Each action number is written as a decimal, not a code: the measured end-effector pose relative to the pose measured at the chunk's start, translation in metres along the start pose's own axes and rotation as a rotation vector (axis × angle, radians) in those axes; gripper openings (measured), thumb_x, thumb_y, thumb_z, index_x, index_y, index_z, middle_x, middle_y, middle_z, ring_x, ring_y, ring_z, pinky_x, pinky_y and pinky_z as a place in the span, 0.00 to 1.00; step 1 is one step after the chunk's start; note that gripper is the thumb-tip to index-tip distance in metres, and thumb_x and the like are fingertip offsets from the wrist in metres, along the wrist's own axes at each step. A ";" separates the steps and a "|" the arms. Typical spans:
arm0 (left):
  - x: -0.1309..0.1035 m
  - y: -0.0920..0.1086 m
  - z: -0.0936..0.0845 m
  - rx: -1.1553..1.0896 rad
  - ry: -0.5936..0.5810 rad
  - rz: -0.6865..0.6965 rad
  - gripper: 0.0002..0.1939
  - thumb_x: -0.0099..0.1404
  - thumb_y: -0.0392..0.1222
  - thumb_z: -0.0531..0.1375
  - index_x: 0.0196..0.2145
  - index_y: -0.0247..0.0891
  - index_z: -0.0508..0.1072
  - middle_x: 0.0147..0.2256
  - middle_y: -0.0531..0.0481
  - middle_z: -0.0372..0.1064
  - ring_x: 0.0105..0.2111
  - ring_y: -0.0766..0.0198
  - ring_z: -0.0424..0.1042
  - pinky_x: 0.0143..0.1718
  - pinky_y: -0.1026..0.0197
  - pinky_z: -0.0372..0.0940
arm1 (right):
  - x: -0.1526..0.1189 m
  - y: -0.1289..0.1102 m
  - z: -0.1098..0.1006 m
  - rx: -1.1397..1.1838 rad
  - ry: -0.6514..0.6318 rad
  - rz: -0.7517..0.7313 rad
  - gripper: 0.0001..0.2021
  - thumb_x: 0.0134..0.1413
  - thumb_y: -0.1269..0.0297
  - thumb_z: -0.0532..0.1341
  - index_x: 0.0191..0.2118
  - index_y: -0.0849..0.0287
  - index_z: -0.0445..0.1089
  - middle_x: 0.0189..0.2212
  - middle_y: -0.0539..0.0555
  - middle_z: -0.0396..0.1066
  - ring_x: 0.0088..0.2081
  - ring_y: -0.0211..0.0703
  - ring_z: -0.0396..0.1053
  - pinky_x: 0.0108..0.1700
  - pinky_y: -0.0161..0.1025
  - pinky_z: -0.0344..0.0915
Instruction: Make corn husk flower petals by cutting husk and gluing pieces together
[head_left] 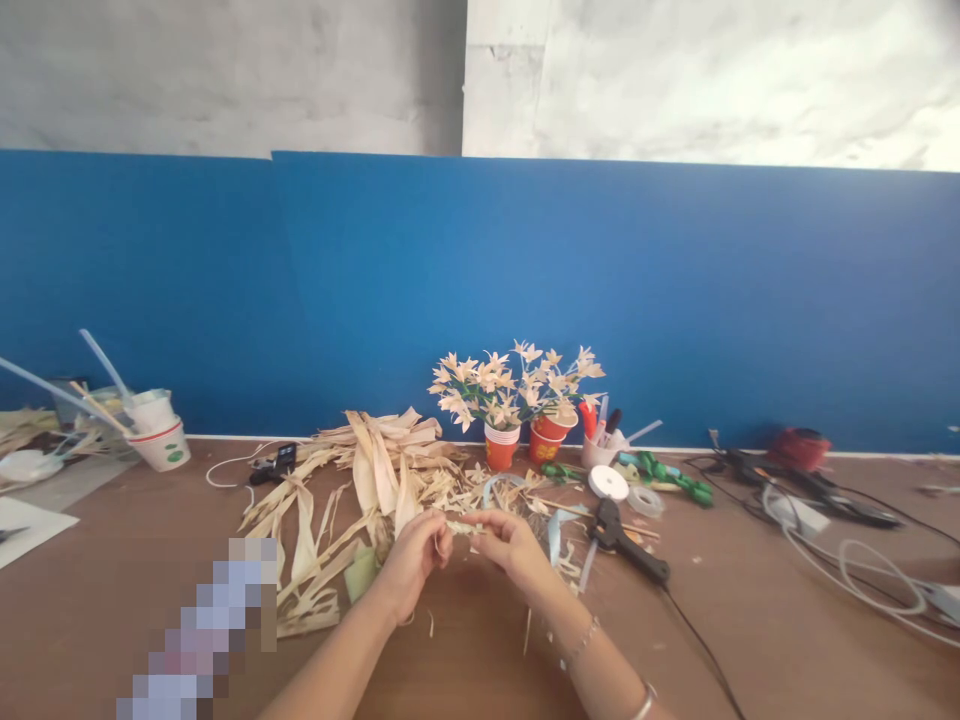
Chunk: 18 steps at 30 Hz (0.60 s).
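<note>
My left hand [414, 558] and my right hand [508, 540] meet over the brown table [750, 640], both pinching one small pale strip of dried husk [463, 526] stretched between their fingertips. A heap of dried corn husks [375, 480] lies just behind and to the left of my hands. Small husk scraps are scattered under my wrists.
Two red paper cups [501, 447] of handmade husk flowers [510, 385] stand against the blue board. A black glue gun [626, 540] with its cord, white tape rolls [607, 482], green stems [671, 475], cables at right, and white cups with straws [159, 432] at left.
</note>
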<state>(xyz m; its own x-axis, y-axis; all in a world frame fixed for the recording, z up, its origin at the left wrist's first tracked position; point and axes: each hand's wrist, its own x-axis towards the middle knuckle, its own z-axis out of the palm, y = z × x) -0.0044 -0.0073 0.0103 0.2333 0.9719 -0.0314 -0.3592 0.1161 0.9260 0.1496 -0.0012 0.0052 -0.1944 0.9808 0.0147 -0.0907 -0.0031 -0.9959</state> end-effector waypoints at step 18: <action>-0.001 -0.003 -0.013 0.806 0.429 0.567 0.10 0.58 0.40 0.54 0.36 0.38 0.72 0.37 0.46 0.71 0.41 0.55 0.68 0.41 0.55 0.62 | 0.008 0.012 -0.009 -0.137 0.113 -0.101 0.17 0.42 0.50 0.64 0.24 0.62 0.67 0.15 0.44 0.56 0.19 0.31 0.50 0.22 0.31 0.47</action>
<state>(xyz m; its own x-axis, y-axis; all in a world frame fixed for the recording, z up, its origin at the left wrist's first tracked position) -0.0155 -0.0061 0.0028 -0.1732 0.8507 0.4963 0.4233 -0.3907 0.8174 0.1560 0.0079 -0.0069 -0.0791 0.9905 0.1128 0.0315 0.1156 -0.9928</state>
